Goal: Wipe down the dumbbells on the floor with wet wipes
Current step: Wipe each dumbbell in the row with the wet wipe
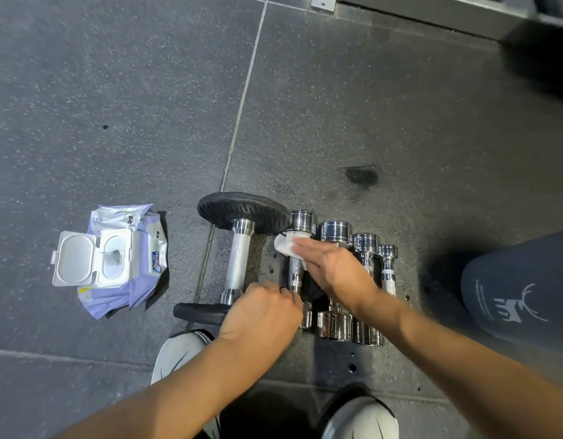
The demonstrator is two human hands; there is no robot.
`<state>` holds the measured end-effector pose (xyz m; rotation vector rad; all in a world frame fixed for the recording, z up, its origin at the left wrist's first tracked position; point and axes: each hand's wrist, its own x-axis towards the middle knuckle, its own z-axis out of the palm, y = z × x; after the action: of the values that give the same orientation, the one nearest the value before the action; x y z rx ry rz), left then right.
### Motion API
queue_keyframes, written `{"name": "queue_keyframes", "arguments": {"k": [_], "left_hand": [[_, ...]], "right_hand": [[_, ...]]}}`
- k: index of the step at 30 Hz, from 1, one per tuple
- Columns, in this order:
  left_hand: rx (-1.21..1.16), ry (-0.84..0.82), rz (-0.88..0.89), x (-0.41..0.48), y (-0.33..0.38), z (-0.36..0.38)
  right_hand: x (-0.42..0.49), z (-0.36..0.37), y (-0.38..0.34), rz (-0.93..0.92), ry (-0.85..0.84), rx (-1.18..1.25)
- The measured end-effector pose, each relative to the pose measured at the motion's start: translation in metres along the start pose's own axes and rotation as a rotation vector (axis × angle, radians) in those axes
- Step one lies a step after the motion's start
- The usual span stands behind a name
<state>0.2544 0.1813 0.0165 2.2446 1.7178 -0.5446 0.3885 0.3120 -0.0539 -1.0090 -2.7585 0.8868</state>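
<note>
Two pale shoes (179,353) stand at the bottom of the view on the dark speckled floor (337,106), with both bare forearms reaching out over them.

The left hand (261,312) has its fingers curled round the near end of a chrome dumbbell (294,270), steadying it. Just beyond it, the right hand (334,270) lies with nearly straight fingers over a white wet wipe (285,245). It presses the wipe onto the far part of that dumbbell's handle, close under the head. The thumb is hidden, so whether it also pinches the wipe cannot be told.

Touching the left hand's outer side is a larger black-plate dumbbell (239,264). Under and beyond the right hand lie three smaller chrome dumbbells (335,231), side by side. The pack of wipes (115,258) sits well off to the left of the left hand, lid flipped open. A dark-clad knee (520,280) shows past the right forearm.

The job looks midway: one dumbbell is under the wipe now, and four others wait in the row. Nothing shows which of those are already clean. A few dark drops dot the floor around the row.
</note>
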Motion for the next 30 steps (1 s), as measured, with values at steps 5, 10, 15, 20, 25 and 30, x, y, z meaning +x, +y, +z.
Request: {"name": "queue_keyframes", "arguments": {"k": [5,10,15,20,25,30], "left_hand": [[0.018,0.012,-0.007,0.000,0.000,0.002],[0.013,0.004,-0.008,0.001,0.000,0.006],[-0.001,0.026,-0.006,0.001,0.001,0.006],[0.015,0.010,-0.016,0.003,0.002,0.007],[-0.003,0.018,-0.011,0.002,0.002,0.006],[0.012,0.017,-0.017,0.002,0.002,0.005]], "right_hand": [[-0.020,0.003,-0.031,0.412,0.028,0.259],[-0.006,0.000,-0.021,0.677,-0.230,0.472],[0.020,-0.008,-0.030,0.822,-0.083,0.700],[-0.003,-0.007,-0.036,0.862,-0.378,0.738],[0.016,-0.018,-0.032,0.846,-0.182,0.685],[0.004,-0.017,-0.039,0.658,-0.346,0.196]]}}
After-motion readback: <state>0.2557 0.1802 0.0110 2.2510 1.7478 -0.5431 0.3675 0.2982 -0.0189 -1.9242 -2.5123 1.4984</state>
